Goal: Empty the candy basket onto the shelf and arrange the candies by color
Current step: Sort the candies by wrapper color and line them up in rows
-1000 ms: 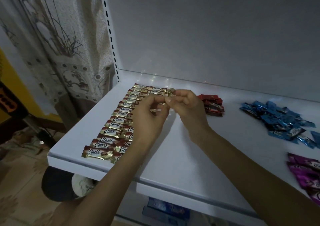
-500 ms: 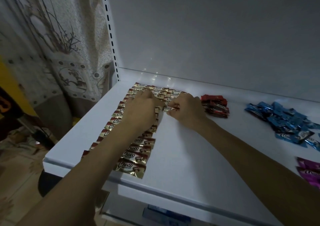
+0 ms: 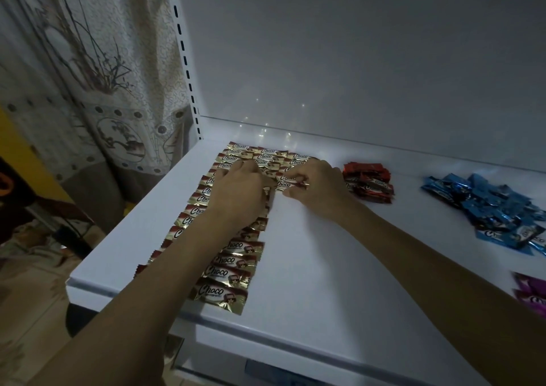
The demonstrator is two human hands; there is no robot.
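My right hand (image 3: 314, 186) pinches one gold candy (image 3: 284, 184) by its end on the shelf (image 3: 298, 255) beside the gold rows (image 3: 227, 270), my left hand (image 3: 239, 192) bent over those rows, grip undeterminable; judged light, slick, crinkly foil, best held by the crimped end seams.

Patterned curtain (image 3: 88, 90) hangs beside a slotted upright (image 3: 184, 60).

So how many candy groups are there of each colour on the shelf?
gold candies, laid in rows: 1
red candies, a pile: 1
blue candies, a pile: 1
purple candies, a pile cut off by the picture's edge: 1
Total: 4 groups
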